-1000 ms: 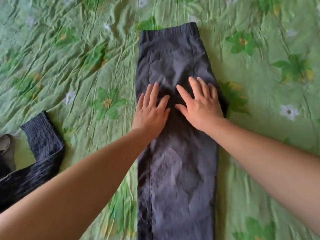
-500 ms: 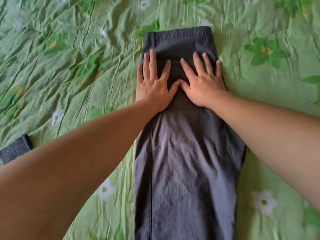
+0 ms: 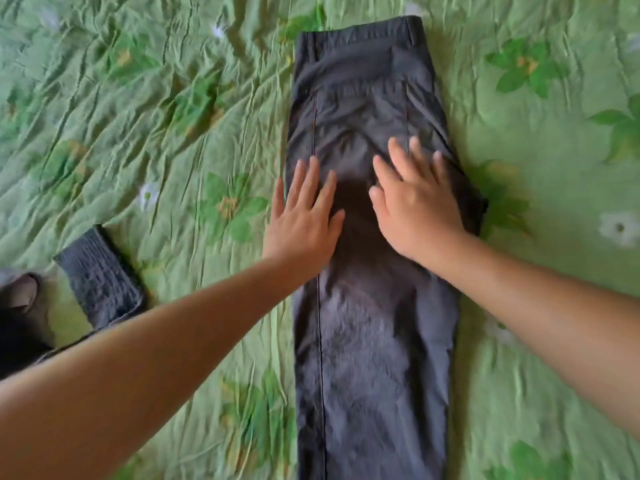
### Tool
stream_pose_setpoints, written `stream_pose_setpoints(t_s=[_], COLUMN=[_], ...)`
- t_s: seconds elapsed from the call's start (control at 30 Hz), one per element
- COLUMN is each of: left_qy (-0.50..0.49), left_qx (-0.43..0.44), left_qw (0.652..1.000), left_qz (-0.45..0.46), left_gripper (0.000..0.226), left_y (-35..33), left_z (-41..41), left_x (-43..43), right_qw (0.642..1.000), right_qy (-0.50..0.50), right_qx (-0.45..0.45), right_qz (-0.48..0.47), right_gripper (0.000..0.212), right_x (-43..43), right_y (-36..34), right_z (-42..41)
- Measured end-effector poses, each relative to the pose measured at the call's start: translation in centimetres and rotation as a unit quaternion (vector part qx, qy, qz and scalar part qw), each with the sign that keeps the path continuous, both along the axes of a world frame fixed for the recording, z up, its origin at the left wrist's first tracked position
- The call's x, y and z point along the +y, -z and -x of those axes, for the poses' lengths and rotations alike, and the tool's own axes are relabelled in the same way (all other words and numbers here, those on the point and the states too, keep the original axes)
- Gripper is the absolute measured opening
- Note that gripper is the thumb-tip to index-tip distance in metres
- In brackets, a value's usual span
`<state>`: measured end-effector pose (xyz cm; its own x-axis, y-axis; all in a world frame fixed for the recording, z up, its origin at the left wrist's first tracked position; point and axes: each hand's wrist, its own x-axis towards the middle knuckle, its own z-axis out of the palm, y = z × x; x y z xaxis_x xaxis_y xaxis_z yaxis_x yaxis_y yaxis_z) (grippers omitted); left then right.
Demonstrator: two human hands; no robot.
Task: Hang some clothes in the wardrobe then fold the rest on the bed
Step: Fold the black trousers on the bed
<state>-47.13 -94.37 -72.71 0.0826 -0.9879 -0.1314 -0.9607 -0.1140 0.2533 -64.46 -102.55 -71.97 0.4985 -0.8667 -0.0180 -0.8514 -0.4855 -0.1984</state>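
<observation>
On the bed's crinkled green floral sheet (image 3: 145, 109), dark grey folded trousers (image 3: 370, 341) lie lengthwise, waistband at the far end. Both hands, left (image 3: 304, 220) and right (image 3: 415, 206), rest flat on them, fingers straight. A dark ribbed knit garment (image 3: 100, 278) lies well apart at left.

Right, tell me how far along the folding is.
Done: the grey trousers lie folded lengthwise on the bed cover. In hand: left hand and right hand press flat on them. Left: folding them across, then the dark knit garment to the left. The wardrobe is out of view.
</observation>
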Motion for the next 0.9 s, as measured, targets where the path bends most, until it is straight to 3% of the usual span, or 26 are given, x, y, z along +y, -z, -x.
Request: stream_pose_setpoints(t_s=[0.1, 0.2, 0.37, 0.7, 0.9], left_qy=[0.038, 0.035, 0.043, 0.062, 0.052], left_qx=[-0.047, -0.043, -0.033, -0.040, -0.016], left_qw=[0.997, 0.998, 0.997, 0.988, 0.988], left_qz=[-0.048, -0.039, -0.056, -0.136, -0.145], left_gripper=[0.068, 0.069, 0.069, 0.080, 0.089], left_y=[1.7, 2.8, 2.1, 1.4, 1.1], left_z=[1.4, 1.2, 2.3, 7.2, 9.8], left_x=[5.6, 6.6, 10.6, 32.6, 40.5], right_qw=[0.996, 0.994, 0.994, 0.990, 0.993], right_qy=[-0.059, -0.047, -0.028, -0.023, -0.024], right_qx=[0.065, 0.101, 0.100, 0.116, 0.087], right_qz=[-0.014, -0.017, -0.024, -0.076, -0.078], right_gripper=[0.062, 0.068, 0.073, 0.075, 0.076], right_x=[7.2, 9.2, 14.9, 35.1, 42.8], right_y=[2.2, 3.8, 3.4, 3.3, 3.5], right_z=[3.3, 5.0, 6.6, 14.0, 16.4])
